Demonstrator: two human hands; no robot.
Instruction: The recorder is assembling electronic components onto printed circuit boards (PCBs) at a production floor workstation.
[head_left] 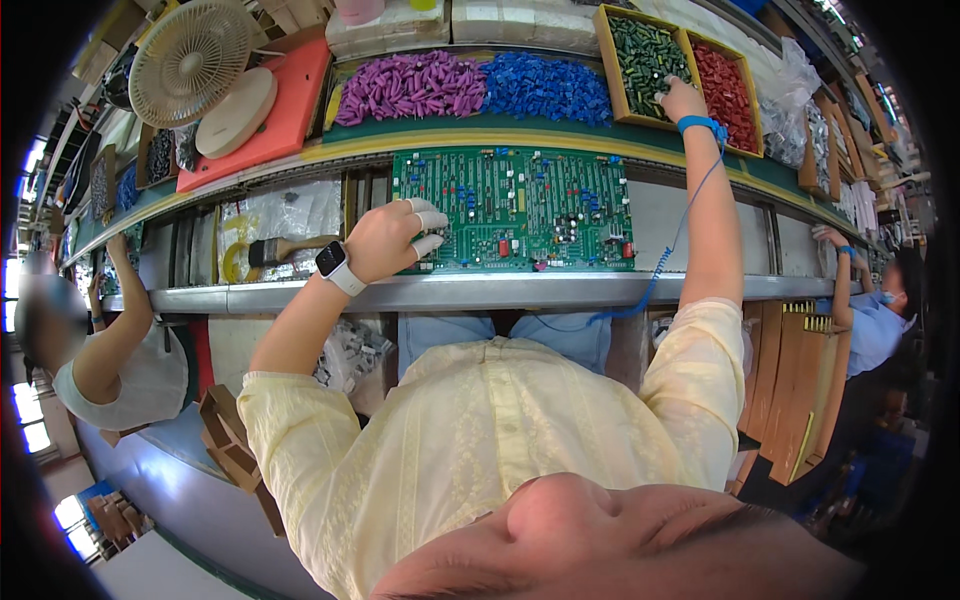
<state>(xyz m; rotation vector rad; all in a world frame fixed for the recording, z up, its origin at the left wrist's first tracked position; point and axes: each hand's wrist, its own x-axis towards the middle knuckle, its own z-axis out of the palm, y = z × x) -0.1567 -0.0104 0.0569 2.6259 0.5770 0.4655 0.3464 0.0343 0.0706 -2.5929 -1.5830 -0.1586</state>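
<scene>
A green circuit board (pixel 475 208) fitted with many small parts lies on the rails in front of me. My left hand (pixel 390 240), with white finger covers and a watch on the wrist, rests at the board's left side. Its fingers are curled over the board, and whatever they may hold is hidden. My right hand (pixel 684 103) reaches into the yellow box compartment of dark green components (pixel 640 50). Its fingertips, one or more in a white cover, are drawn together among those pieces; what they pinch is too small to make out. A blue wrist strap (pixel 702 125) with a coiled cord circles that wrist.
Purple components (pixel 410 88) and blue components (pixel 548 88) lie heaped behind the board. Red components (pixel 725 95) fill the other box compartment. A brush (pixel 290 249) lies left of my left hand; a fan (pixel 192 62) stands farther back. Other people work at both sides.
</scene>
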